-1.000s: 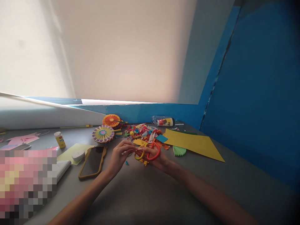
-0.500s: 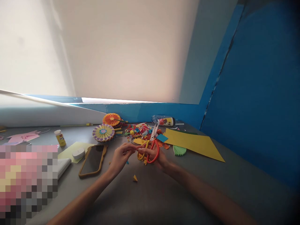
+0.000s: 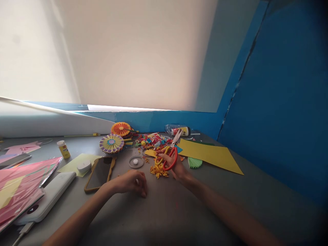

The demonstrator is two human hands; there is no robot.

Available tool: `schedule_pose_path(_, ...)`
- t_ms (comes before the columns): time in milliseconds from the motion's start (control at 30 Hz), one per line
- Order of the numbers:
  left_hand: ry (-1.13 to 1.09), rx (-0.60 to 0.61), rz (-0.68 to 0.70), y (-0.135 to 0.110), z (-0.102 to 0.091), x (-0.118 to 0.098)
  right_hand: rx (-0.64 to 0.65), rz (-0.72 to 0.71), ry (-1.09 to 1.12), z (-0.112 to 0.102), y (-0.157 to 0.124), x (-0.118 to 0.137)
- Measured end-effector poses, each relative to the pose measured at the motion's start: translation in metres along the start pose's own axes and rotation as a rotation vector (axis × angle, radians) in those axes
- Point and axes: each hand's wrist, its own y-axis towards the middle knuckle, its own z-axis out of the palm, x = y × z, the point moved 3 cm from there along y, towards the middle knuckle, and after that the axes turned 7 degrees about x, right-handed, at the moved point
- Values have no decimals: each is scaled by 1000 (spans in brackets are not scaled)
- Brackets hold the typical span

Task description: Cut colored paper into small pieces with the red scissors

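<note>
My right hand (image 3: 174,166) grips a pair of scissors (image 3: 176,151) with one red and one yellow handle, the blades pointing up and away. An orange-yellow paper strip (image 3: 151,152) shows by its fingertips; whether the hand holds it I cannot tell. Below it lies a small heap of orange-yellow paper scraps (image 3: 159,171). Down at the tabletop, my left hand (image 3: 134,182) has its fingers curled together, and what is in them is hidden. A grey ring (image 3: 130,165) with a white round piece (image 3: 135,162) in it lies just beyond the left hand.
Behind are two folded-paper rosettes (image 3: 112,143), a heap of colourful paper bits (image 3: 153,140) and a glue bottle (image 3: 185,131). Yellow paper (image 3: 215,157) and a green paper fan (image 3: 194,162) lie right. A phone (image 3: 99,174), power bank (image 3: 52,194) and glue stick (image 3: 63,149) are left.
My left hand has parted from the right and come down to the table, where a loose orange scrap lay. My right hand keeps the scissors, shifted slightly right. The orange scrap heap now shows.
</note>
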Motion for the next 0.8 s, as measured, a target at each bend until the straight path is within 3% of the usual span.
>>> schedule_pose_path(100,33,-119,8,4,-4,0,28,28,-2,1,-1,-4)
schedule_pose_path(200,20,-321,68,5,-13,-9,87,106,-15,6,-3,-5)
schedule_pose_path(333,-145,-587,236,1,-21,-21,283,192,72,22,-11,-2)
schedule_pose_path(433,-204,-638,290,-1,-22,-23,378,163,150,30,-15,1)
schedule_pose_path(633,-230,-691,287,-2,-22,-21,366,133,209,27,-12,-7)
schedule_pose_path(800,-394,-733,235,0,-19,-19,376,169,216,25,-11,-8)
